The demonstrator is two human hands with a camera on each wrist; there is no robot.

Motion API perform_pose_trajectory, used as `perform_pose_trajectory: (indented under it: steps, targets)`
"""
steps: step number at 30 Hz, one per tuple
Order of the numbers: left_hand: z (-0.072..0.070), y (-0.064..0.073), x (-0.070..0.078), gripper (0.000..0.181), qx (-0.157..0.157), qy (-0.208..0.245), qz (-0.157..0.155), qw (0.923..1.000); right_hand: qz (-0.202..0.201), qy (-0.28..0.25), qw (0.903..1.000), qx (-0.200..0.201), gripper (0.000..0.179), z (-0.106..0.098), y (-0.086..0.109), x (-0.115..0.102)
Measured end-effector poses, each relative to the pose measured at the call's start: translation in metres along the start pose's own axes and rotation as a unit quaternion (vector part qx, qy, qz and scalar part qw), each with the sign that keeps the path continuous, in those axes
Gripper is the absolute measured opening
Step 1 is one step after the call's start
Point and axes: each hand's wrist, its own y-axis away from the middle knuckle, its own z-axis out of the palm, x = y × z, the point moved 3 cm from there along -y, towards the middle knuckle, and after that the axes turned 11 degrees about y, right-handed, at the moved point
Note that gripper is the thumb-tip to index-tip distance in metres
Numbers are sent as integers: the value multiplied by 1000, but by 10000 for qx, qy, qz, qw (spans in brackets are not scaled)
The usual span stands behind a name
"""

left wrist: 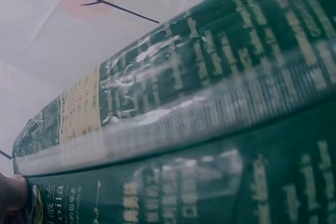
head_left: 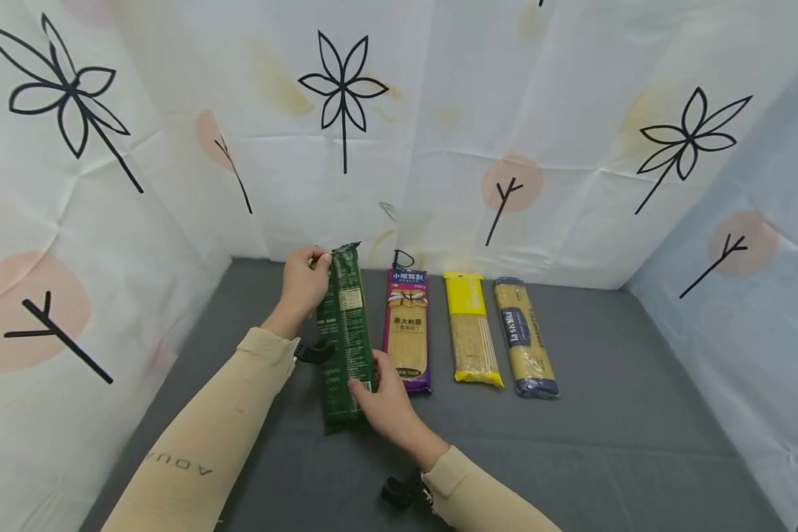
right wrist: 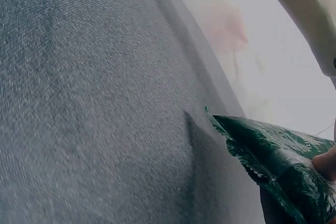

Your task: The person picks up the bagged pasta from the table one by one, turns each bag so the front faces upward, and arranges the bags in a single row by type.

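Note:
A long dark green plastic packet [head_left: 346, 325], printed with rows of small text and a pale label, is held between both hands at the left of the table. My left hand [head_left: 304, 284] pinches its far upper corner. Lower down, my right hand [head_left: 389, 403] grips the packet's right edge, thumb on the printed face. The green packet [left wrist: 173, 98] fills much of the left wrist view, its clear back seam running lengthwise. In the right wrist view the crimped end of the packet [right wrist: 273, 166] hangs over the grey cloth, with a shadow beneath.
Right of the green packet, a purple-edged pasta packet [head_left: 408, 332], a yellow-ended noodle packet [head_left: 473, 332] and a blue-banded spaghetti packet [head_left: 525, 340] lie in a row on the grey table [head_left: 625, 414]. White patterned cloth [head_left: 425, 111] walls the back and sides.

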Motion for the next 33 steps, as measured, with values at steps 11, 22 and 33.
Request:
perform_pose_trajectory:
  steps: [11, 22, 33]
  targets:
    - [4, 6, 5, 30, 35, -209, 578, 9981, -352, 345, 9988, 76, 43, -18, 15, -37]
    - [11, 17, 12, 50, -196, -614, 920, 9937, -281, 649, 9974, 138, 50, -33, -2, -15]
    - [13, 28, 7, 71, -282, -258, 236, 9990, -658, 2663, 9599, 582, 53, -62, -4, -32]
